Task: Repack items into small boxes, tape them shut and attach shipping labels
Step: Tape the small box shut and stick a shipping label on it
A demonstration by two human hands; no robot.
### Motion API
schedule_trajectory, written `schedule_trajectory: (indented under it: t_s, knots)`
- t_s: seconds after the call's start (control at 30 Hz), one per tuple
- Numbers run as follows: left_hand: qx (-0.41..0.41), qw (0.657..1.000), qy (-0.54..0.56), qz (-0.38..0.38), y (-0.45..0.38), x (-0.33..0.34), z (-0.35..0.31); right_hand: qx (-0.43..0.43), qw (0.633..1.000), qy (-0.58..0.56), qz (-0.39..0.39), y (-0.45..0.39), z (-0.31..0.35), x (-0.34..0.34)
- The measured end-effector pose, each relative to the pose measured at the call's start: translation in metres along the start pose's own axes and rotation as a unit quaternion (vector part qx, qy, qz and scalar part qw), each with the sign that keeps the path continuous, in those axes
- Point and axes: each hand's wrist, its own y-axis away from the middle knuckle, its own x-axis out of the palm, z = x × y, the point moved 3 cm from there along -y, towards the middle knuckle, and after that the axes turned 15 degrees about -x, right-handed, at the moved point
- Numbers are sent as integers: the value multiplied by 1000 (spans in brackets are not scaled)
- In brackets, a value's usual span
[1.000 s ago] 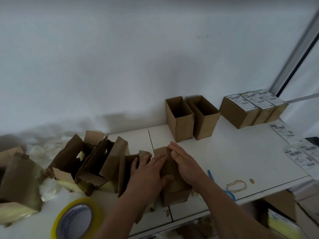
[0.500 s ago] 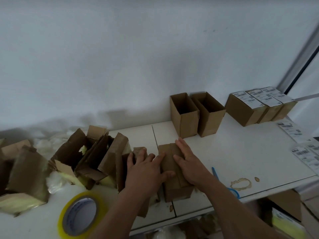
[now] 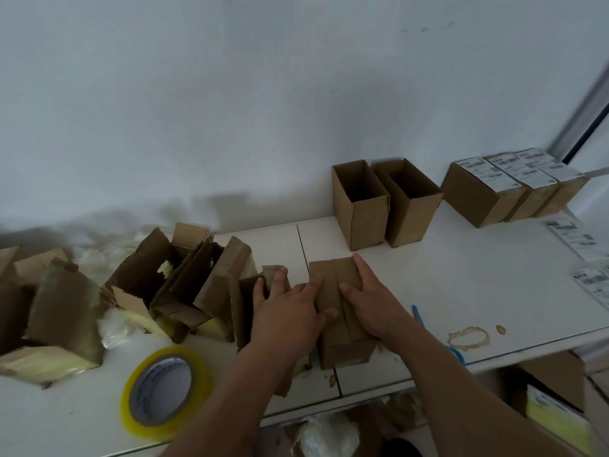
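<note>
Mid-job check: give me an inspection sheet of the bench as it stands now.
Surface: white table, with a brown ring stain near its front edge.
Job's things: small box with flaps folded down, no tape on it yet; two open boxes behind it; labelled boxes at far right; tape roll front left; loose labels at right edge.
Clutter: torn cartons and plastic wrap at left.
Grippers: left hand and right hand press flat on the small box's flaps.
Cables: nothing seen.
Surroundings: bare white wall; more cartons below the table.
</note>
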Motion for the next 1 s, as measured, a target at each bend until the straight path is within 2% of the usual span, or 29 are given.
schedule_trajectory:
  t_s: [0.2,0.4,0.73,0.87,1.0]
  knots:
    - [-7,1000,7,3,2,-2,1,0,1000,-3,-2,1,4,1]
    - [-2,1000,28,-3,10,-10,6,6,999,1,-37,3,9,-6]
    - [26,983,132,-122,27,-39,38,-86,980,166,-62,23,52,-7]
    - [-12,960,213,-182,56,-39,76,-157,956,243,-52,39,84,5]
    - [-119,917,302,-231,85,-28,124,-224,931,287,-22,58,113,31]
